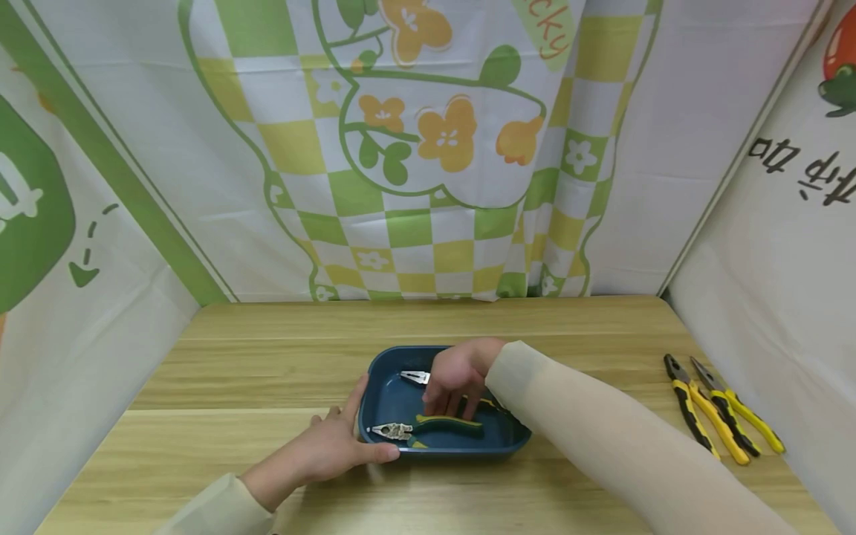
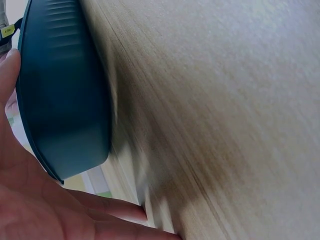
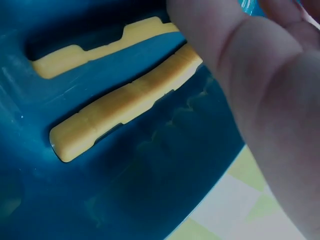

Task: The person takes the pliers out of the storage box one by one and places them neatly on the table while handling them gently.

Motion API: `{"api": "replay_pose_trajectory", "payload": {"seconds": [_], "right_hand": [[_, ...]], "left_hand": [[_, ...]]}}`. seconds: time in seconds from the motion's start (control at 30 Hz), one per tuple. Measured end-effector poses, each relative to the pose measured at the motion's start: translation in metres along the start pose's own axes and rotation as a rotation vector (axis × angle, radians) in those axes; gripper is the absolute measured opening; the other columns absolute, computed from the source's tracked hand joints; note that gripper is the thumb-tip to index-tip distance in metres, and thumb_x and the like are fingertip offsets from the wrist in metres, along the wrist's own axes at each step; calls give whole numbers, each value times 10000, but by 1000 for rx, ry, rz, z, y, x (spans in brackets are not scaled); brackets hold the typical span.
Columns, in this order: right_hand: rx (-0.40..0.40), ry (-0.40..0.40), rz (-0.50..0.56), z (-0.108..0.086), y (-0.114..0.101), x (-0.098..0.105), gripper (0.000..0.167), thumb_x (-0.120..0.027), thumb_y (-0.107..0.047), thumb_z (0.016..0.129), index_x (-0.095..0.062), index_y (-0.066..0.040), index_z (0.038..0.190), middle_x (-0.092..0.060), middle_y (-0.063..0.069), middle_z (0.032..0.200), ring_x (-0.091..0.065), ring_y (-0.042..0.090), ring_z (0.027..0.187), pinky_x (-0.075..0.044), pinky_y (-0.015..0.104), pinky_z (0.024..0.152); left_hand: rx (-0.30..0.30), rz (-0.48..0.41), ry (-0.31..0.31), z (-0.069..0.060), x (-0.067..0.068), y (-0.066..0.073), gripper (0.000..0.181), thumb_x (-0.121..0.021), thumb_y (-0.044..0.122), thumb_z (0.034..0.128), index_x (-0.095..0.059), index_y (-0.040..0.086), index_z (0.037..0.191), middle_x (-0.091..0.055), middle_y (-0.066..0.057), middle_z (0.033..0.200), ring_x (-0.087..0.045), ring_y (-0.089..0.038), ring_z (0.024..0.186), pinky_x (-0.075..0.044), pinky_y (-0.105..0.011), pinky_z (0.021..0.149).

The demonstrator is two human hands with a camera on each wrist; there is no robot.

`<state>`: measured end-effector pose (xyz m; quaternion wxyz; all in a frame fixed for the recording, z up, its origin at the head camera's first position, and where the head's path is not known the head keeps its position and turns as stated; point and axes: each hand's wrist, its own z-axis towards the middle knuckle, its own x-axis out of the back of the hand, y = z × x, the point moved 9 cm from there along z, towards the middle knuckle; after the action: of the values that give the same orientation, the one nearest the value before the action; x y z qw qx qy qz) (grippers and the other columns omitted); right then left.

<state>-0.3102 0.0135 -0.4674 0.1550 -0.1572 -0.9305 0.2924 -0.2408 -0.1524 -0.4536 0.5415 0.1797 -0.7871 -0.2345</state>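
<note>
A dark blue plastic bin [image 1: 511, 438] stands on the table. My left hand [image 1: 332, 446] touches its left end, thumb on the near rim and fingers stretched along the side. In the left wrist view the thumb [image 2: 9, 75] rests at the rim. Inside lie green-and-yellow-handled pliers [image 1: 448, 425], metal head leftward. Behind them lie pliers with yellow-and-black handles [image 3: 130, 102], their silver head [image 1: 414, 377] pointing left. My right hand [image 1: 458, 375] reaches into the bin, fingers bent down around the middle of these rear pliers; the fingertips' hold is partly hidden.
Two pairs of yellow-and-black pliers, one blunt-nosed [image 1: 698, 409] and one long-nosed [image 1: 735, 405], lie at the table's right edge. Patterned cloth [image 1: 428, 223] hangs behind the wooden table [image 1: 221, 371], and white cloth stands at both sides.
</note>
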Motion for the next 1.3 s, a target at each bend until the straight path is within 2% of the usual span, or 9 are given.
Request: {"api": "replay_pose_trajectory", "payload": {"seconds": [0.27, 0.4, 0.7, 0.9, 1.2, 1.3], "right_hand": [[9, -60, -51, -1, -1, -4, 246, -539, -57, 991, -725, -71, 1153, -689, 112, 1113, -628, 262, 1051, -507, 465, 904], [7, -75, -77, 0, -1, -4, 237, -555, -54, 990, -706, -61, 1172, -685, 111, 1119, -616, 247, 1055, -500, 453, 918], [4, -60, -164, 5, -3, -2, 165, -661, -40, 945, -696, -61, 1105, -690, 82, 1080, -630, 222, 991, -522, 410, 904], [-17, -101, -150, 8, -3, -8, 137, -653, 9, 937, -693, -43, 1057, -740, 82, 1021, -644, 172, 889, -509, 361, 832], [-10, -154, -96, 11, -1, -19, 112, -608, 87, 925, -673, 18, 985, -735, 142, 1054, -697, 212, 921, -514, 347, 794], [0, -169, -82, 11, 0, -22, 142, -582, 88, 943, -682, 27, 1024, -734, 150, 1050, -695, 213, 904, -519, 331, 766]], "left_hand": [[-6, 2, 0, 0, 0, 1, 1300, -789, 661, 719, 21, 183, 1616, -375, -476, 1370, -167, -734, 1270, -213, -787, 975], [-13, 5, 4, 0, 0, 1, 1301, -786, 666, 718, 23, 185, 1616, -372, -464, 1384, -174, -736, 1268, -198, -776, 995], [-9, 5, 2, -1, 0, 2, 1296, -787, 659, 722, 17, 174, 1616, -368, -467, 1384, -170, -737, 1267, -208, -786, 979], [0, 2, -2, -1, 0, 2, 1293, -786, 664, 720, 17, 192, 1617, -327, -485, 1396, -161, -748, 1257, -231, -800, 949], [6, -4, -17, 1, -1, 1, 1294, -783, 663, 725, 20, 179, 1616, -358, -479, 1381, -155, -735, 1274, -209, -789, 975], [14, -8, -26, 1, -2, -1, 1296, -781, 665, 725, 27, 180, 1615, -359, -477, 1381, -147, -731, 1279, -203, -789, 976]]}}
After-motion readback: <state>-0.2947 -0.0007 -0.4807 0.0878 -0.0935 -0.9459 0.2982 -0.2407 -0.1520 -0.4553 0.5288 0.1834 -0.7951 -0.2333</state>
